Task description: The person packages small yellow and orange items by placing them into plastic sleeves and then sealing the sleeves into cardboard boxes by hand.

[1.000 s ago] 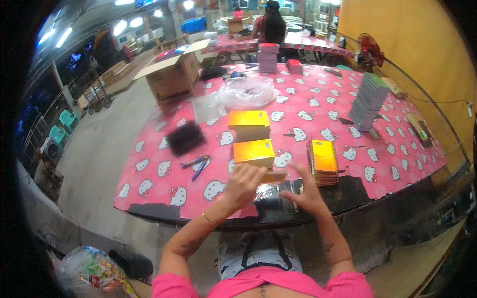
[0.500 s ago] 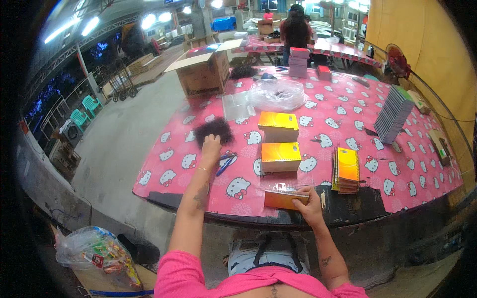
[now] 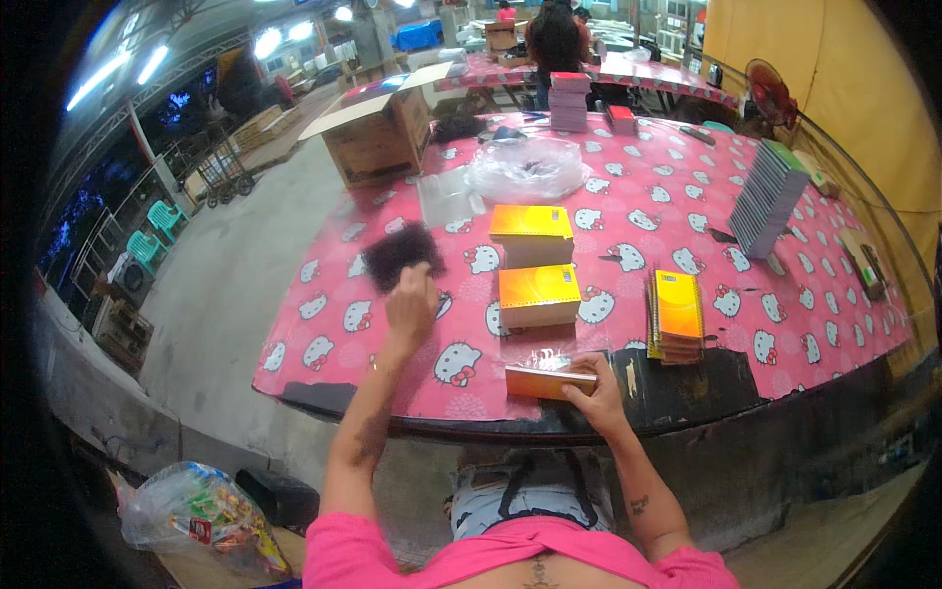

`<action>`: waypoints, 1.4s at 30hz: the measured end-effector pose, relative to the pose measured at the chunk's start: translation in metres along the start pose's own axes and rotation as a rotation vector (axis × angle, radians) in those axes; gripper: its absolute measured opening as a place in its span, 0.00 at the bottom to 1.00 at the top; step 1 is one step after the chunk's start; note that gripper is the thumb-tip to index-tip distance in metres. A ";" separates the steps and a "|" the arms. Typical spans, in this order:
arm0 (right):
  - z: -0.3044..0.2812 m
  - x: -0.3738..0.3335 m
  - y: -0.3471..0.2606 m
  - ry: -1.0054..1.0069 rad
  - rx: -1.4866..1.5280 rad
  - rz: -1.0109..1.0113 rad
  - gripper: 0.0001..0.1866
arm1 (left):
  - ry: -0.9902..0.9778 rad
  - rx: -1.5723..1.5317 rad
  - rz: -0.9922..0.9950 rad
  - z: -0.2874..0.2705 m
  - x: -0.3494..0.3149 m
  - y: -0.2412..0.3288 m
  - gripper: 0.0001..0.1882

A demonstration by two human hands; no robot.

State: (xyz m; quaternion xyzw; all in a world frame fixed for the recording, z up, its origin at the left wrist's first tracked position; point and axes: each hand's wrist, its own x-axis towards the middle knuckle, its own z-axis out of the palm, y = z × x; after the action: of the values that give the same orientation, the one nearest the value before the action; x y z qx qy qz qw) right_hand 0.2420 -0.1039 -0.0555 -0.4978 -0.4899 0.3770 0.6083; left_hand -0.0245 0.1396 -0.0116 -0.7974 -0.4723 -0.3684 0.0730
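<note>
The orange booklet [image 3: 535,382], at the table's [image 3: 427,393] six-o'clock edge, could be slipping if the right hand [image 3: 601,401] pinching it is loosening, the left hand [image 3: 411,308], grip unclear, being at the nine-o'clock black pile [image 3: 394,251].

- In the right hand [image 3: 597,395] I see an orange notebook [image 3: 538,384] with a pale edge.
- At the fingertips of the left hand [image 3: 412,306], my feed shows a black pile [image 3: 395,253].
- Ahead, between both hands: a near stack [image 3: 540,289], yellow shading into orange.
- Right of the right hand: yellow-orange notebooks [image 3: 679,306].
- Around both hands: a pink tablecloth [image 3: 412,395], patterned with white cat heads.
</note>
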 end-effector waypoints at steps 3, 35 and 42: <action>-0.002 0.001 0.004 0.006 -0.114 -0.083 0.16 | -0.089 -0.424 -0.101 -0.032 -0.038 0.061 0.18; -0.003 0.003 -0.004 -0.211 0.050 0.108 0.14 | -0.277 -0.505 -0.031 -0.063 -0.112 0.108 0.09; -0.005 0.002 -0.006 -0.236 0.029 0.119 0.13 | -0.408 -0.562 -0.075 -0.058 -0.096 0.100 0.12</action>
State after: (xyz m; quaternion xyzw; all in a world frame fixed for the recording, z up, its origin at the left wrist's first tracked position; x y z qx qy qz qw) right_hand 0.2474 -0.1047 -0.0492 -0.4693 -0.5221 0.4752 0.5304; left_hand -0.0009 -0.0089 -0.0104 -0.8256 -0.3865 -0.3195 -0.2589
